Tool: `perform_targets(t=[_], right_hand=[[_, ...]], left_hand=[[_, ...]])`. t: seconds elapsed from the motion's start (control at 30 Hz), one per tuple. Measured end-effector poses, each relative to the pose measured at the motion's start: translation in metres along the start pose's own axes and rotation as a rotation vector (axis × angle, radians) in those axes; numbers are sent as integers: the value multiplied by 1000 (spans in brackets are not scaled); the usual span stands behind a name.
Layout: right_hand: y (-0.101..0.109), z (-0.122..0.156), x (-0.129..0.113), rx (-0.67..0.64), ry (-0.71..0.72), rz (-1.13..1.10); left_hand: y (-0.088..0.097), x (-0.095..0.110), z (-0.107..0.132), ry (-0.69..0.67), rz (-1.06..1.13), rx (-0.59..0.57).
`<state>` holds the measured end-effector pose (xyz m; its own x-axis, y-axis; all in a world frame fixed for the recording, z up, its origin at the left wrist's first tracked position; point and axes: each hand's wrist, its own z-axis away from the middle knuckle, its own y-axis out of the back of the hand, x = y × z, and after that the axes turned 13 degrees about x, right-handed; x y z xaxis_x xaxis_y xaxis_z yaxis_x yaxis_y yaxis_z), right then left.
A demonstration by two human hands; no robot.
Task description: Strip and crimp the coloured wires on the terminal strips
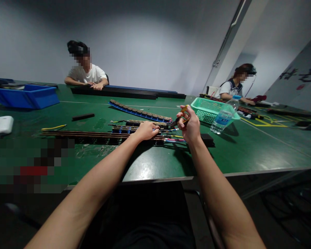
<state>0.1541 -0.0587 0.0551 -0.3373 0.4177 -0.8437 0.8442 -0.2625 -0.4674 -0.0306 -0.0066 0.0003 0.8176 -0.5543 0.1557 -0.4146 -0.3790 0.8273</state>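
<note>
My left hand (146,130) lies over a group of short dark strips (120,129) with metal rods and blue parts, fingers curled down on them near their wired right end. In my raised right hand (191,125) is a pair of pliers (175,122) with yellow handles and dark jaws. The jaws point left, close to the wire ends; whether they touch a wire I cannot tell. Nearer me runs a long strip with copper-coloured rods (93,135), pink, blue and yellow wires (175,140) coming from its right end. Behind lies a blue-based rod strip (140,111), slightly angled.
A green basket (200,110) stands at right with a tilted water bottle (224,116) against it. Further left are a blue bin (26,97), a black bar (83,117) and a white device (0,126). Two people (86,74) (232,88) sit across the green table (251,148).
</note>
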Motion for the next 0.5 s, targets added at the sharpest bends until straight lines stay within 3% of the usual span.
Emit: perform_targets(t=[0.27, 0.37, 0.5], right_hand=[[12, -6, 28, -115, -39, 144], [12, 5, 33, -255, 117, 316], [10, 27, 38, -576, 475, 721]], left_hand=[[1, 3, 0, 36, 10, 1], [1, 2, 1, 49, 19, -3], [2, 0, -2, 62, 31, -52]])
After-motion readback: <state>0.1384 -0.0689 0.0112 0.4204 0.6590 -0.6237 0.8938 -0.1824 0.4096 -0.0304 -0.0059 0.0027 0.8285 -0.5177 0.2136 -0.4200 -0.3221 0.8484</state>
